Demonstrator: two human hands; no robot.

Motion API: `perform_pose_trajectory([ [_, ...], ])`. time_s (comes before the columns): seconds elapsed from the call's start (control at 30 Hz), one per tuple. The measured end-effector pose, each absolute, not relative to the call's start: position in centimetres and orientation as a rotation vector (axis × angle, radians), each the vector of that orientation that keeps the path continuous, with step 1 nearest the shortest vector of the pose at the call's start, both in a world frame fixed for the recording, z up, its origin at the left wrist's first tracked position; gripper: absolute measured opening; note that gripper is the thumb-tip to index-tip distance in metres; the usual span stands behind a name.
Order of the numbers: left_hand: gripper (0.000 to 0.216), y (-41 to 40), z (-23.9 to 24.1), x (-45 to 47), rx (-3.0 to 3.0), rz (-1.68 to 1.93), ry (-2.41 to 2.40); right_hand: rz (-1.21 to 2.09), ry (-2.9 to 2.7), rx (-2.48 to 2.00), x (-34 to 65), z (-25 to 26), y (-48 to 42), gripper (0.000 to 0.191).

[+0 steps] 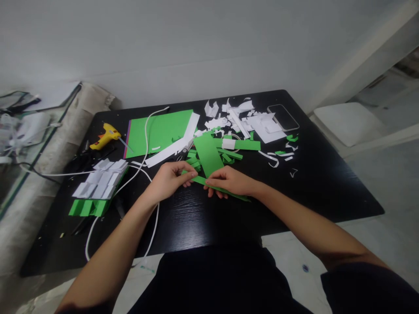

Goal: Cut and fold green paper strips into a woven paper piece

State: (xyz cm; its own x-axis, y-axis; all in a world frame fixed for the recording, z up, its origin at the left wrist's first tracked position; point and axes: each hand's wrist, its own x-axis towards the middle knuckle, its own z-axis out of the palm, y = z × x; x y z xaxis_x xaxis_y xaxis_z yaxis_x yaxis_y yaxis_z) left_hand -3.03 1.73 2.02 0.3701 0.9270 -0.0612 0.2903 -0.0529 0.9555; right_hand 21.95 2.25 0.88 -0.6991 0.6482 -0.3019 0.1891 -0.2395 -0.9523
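Observation:
My left hand [170,178] and my right hand [229,181] meet over the middle of a black table [294,196]. Both pinch the same long green paper strip [199,179], which runs from under my left fingers to beyond my right wrist. Just behind the hands lies a wider green paper rectangle [208,153], tilted, with several narrow green strips [229,155] piled around it. The fingers of both hands are closed on the strip.
A large green sheet [160,131] with a white strip lies at the back. A yellow glue gun [105,136] with its white cord [144,148] sits at left, near folded white and green pieces [98,185]. White scraps [242,117] and a phone [283,117] lie back right.

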Motion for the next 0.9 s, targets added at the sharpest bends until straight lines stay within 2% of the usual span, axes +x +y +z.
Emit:
perform_pose_trajectory([
  [0.4,0.026,1.0,3.2,-3.1,1.734,0.224,0.999,2.110,-2.043,-0.969,22.4,0.8,2.7,0.027],
  [0.9,0.023,1.8,4.1,-5.2,1.670,0.073,0.882,2.066,-2.008,-1.013,24.4,2.2,3.9,0.025],
])
